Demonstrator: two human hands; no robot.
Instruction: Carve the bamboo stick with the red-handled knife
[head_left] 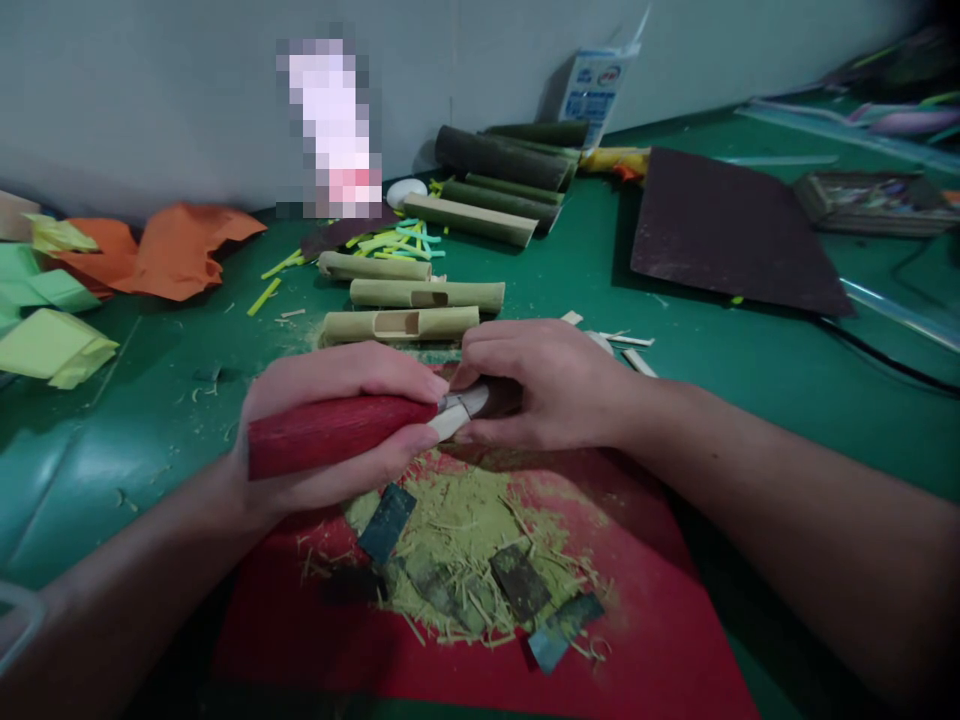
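My left hand [337,385] is closed round the thick red handle of a carving knife [330,435], whose short metal blade points right. Against the blade lies a pale strip of bamboo [448,424], its left end by my left fingertips. My right hand [551,385] curls round the bamboo's other end, which its fingers mostly hide. Under both hands, a red sheet [645,610] carries a heap of yellowish shavings and dust [457,510]. Several small dark scraps [388,522] lie on that heap.
Just beyond my hands lie short bamboo tubes [427,296], two with cut-out openings. Split bamboo lengths [495,160] and a drink carton [598,95] stand by the wall. Orange paper [184,250] is at left, a dark sheet [724,235] at right, with a small box [874,200] behind.
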